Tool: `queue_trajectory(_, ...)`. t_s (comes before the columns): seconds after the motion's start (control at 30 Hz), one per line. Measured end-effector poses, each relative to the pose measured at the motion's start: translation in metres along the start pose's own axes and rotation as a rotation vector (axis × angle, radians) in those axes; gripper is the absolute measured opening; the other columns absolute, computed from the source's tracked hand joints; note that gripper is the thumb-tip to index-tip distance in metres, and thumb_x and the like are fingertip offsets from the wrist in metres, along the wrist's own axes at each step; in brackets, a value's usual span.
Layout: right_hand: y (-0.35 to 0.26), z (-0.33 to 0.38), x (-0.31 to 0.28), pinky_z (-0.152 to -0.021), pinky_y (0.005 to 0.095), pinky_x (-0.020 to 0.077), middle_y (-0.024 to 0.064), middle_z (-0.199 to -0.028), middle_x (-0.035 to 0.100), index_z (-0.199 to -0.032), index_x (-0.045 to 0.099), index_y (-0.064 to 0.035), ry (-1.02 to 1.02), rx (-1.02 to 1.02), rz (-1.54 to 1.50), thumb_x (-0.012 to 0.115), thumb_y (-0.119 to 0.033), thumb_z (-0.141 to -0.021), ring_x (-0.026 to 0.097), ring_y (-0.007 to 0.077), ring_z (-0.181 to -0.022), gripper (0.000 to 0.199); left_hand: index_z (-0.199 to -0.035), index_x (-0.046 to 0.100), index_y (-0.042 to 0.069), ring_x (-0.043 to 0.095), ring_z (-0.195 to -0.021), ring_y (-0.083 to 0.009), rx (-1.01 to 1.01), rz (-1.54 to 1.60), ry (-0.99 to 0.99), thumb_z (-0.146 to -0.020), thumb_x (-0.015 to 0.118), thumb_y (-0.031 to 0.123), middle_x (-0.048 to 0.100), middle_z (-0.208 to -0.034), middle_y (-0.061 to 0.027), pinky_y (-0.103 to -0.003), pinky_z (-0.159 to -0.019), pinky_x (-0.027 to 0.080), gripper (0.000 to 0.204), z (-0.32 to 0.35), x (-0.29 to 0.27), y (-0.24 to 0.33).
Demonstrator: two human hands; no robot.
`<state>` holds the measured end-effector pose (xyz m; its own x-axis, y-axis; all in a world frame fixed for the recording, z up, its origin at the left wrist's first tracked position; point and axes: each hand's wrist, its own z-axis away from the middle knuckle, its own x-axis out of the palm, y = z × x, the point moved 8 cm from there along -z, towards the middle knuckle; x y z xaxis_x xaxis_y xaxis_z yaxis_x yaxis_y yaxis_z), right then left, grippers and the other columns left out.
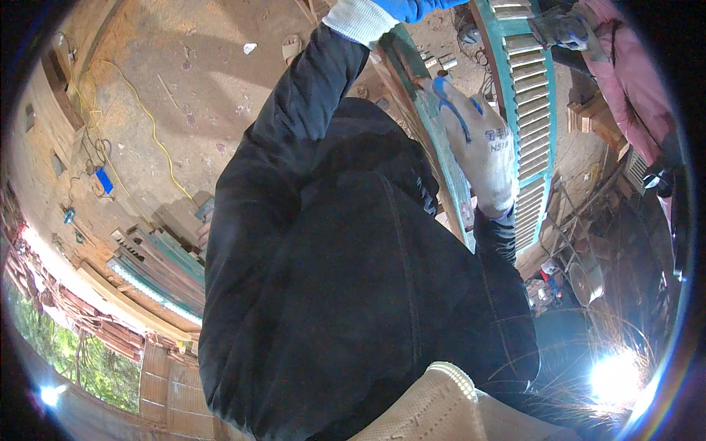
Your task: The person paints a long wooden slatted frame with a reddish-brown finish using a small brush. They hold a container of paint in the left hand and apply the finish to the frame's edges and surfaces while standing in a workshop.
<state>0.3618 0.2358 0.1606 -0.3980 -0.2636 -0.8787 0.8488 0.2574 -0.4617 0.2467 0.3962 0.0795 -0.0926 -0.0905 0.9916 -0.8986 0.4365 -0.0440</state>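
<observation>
My left hand point(396, 10), in a blue glove with a white knit cuff, reaches to the top edge. Its fingers are cut off from view, near the far end of a worn green-painted wooden board point(448, 158). Over that board's right side lies my right hand point(482, 151) in a pale glove with blue-coated fingers. Its fingers are bent and gripping the board's edge. Just right of it stands a green louvered shutter point(531, 110) with bare slats. Another person's gloved hand point(568, 33) touches the shutter's far right side.
A co-worker in pink sleeves point(636, 81) stands at the right. Stacked timber point(165, 253) lies at the lower left. A yellow cord point(151, 110) crosses the dirt floor near a blue object point(104, 181). Wood blocks point(594, 121) sit beyond the shutter. A bright light point(616, 378) glares at lower right.
</observation>
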Motion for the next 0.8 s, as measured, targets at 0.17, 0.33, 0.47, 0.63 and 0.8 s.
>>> queue_trajectory(0.17,0.001,0.003,0.013,-0.062,0.0406,0.0522,0.0125,-0.083,0.058,-0.131,0.069,-0.0178,-0.001,-0.122,0.117,0.071,-0.022,-0.095,0.064,0.0301,-0.066,0.036,-0.147,0.049,0.021,0.049,-0.138,-0.0397,-0.020,0.057,-0.020,-0.084,0.072,0.064,0.050,-0.152,-0.0133,-0.064,-0.113,0.043,0.080,-0.004,-0.001,-0.003)
queue_trajectory(0.33,0.013,0.004,0.007,-0.061,0.0396,0.0527,0.0123,-0.083,0.058,-0.131,0.069,-0.0187,-0.009,-0.060,0.004,0.072,-0.024,-0.094,0.064,0.0294,-0.066,0.037,-0.147,0.049,0.021,0.050,-0.138,-0.0399,-0.011,0.032,-0.017,-0.085,0.072,0.064,0.051,-0.151,-0.0134,-0.065,-0.112,0.043,0.079,-0.003,-0.002,-0.002)
queue_trajectory(0.47,0.018,0.006,0.018,-0.060,0.0399,0.0537,0.0120,-0.083,0.060,-0.132,0.069,-0.0200,0.042,-0.130,0.064,0.073,-0.023,-0.093,0.065,0.0295,-0.065,0.039,-0.148,0.049,0.022,0.050,-0.138,-0.0401,-0.028,0.051,-0.003,-0.084,0.072,0.065,0.050,-0.152,-0.0132,-0.065,-0.112,0.043,0.080,-0.004,-0.002,-0.004)
queue_trajectory(0.63,0.021,0.009,0.017,-0.056,0.0410,0.0517,0.0099,-0.082,0.060,-0.131,0.069,-0.0209,0.063,-0.150,0.009,0.075,-0.020,-0.091,0.064,0.0285,-0.062,0.041,-0.149,0.048,0.023,0.049,-0.138,-0.0399,-0.009,0.016,-0.011,-0.085,0.071,0.065,0.050,-0.152,-0.0129,-0.064,-0.113,0.043,0.080,-0.002,0.000,0.000)
queue_trajectory(0.8,0.020,0.013,0.032,-0.058,0.0410,0.0518,0.0095,-0.080,0.058,-0.130,0.070,-0.0195,0.089,-0.214,0.140,0.074,-0.018,-0.091,0.063,0.0290,-0.062,0.039,-0.149,0.048,0.023,0.049,-0.139,-0.0395,-0.012,0.020,-0.015,-0.085,0.071,0.065,0.050,-0.153,-0.0123,-0.064,-0.113,0.042,0.079,-0.001,-0.002,-0.003)
